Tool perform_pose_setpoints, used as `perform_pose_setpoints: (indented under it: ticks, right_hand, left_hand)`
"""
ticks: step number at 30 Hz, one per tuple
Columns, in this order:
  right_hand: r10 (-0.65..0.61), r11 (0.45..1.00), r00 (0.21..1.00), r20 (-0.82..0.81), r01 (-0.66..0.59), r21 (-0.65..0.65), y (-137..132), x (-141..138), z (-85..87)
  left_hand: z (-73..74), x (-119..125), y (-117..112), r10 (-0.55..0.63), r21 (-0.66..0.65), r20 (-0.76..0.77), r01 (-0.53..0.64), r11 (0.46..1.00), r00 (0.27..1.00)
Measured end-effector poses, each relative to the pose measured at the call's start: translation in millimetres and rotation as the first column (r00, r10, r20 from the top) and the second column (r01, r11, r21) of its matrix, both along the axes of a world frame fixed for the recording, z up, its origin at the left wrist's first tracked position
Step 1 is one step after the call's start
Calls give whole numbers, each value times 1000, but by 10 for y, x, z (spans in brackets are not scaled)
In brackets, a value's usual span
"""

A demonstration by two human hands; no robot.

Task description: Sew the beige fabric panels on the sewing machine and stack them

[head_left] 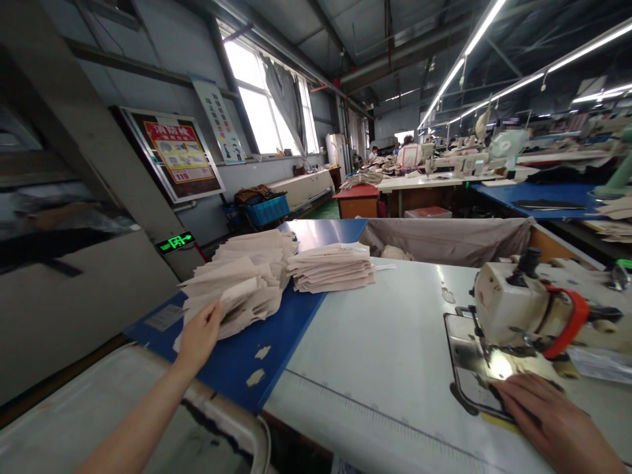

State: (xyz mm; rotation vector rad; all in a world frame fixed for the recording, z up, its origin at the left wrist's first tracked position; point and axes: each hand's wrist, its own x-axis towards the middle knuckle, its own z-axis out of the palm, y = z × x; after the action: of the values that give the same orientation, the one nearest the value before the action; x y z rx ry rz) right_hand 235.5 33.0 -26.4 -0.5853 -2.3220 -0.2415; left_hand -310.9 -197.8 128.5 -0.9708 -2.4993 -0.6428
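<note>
Left hand (201, 332) pinching near edge of loose beige cloth pile (251, 273) on flat blue tabletop (224, 365); pile's long axis runs away, slightly rightward. Right hand (550, 408), farther from pile, fingers extended at white metal sewing machine (511, 306); cannot tell if gripping anything.

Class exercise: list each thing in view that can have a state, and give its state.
Left hand: pinching cloth
Right hand: palm down, underside hidden
Loose beige cloth pile: fanned, uneven
Squarish beige cloth stack: flat, fairly neat
White metal sewing machine: work light on
Green rectangular exit sign: lit
Long white ceiling tubes: lit
Grey fabric curtain: partly drawn
</note>
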Motion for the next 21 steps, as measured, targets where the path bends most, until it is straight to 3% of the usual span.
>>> perform_pose_setpoints:
  ticks: [4, 7, 10, 13, 15, 17, 20, 21]
  right_hand:
    - [1, 1000, 1000, -5, -1, -21, -19, -10, 16]
    - [-8, 998, 1000, -14, 7, -70, -30, -40, 49]
    - [-15, 986, 999, -35, 9, -166, -83, -98, 147]
    - [-9, 918, 995, -104, -33, -396, -262, -212, 350]
    - [20, 769, 990, -141, -105, -630, -439, -353, 510]
    - [5, 541, 979, -205, -175, -823, -596, -552, 628]
    - [-154, 171, 921, -357, -331, -928, -694, -874, 651]
    - [-204, 85, 880, -430, -421, -903, -694, -964, 621]
  left_hand:
    - [221, 206, 33, 81, 150, -32, -75, 986, 996]
    - [236, 552, 146, 11, 183, -53, -1, 983, 999]
    - [25, 1071, 346, -235, 124, 16, 231, 965, 972]
    - [-314, 1710, 588, -548, 105, 214, 539, 836, 809]
    - [-507, 2116, 737, -668, 130, 334, 669, 732, 665]
    - [-626, 2436, 868, -731, 152, 402, 747, 647, 551]
    - [-678, 2715, 1045, -780, 176, 441, 810, 559, 443]
    - [-674, 2766, 1099, -792, 184, 446, 823, 538, 418]
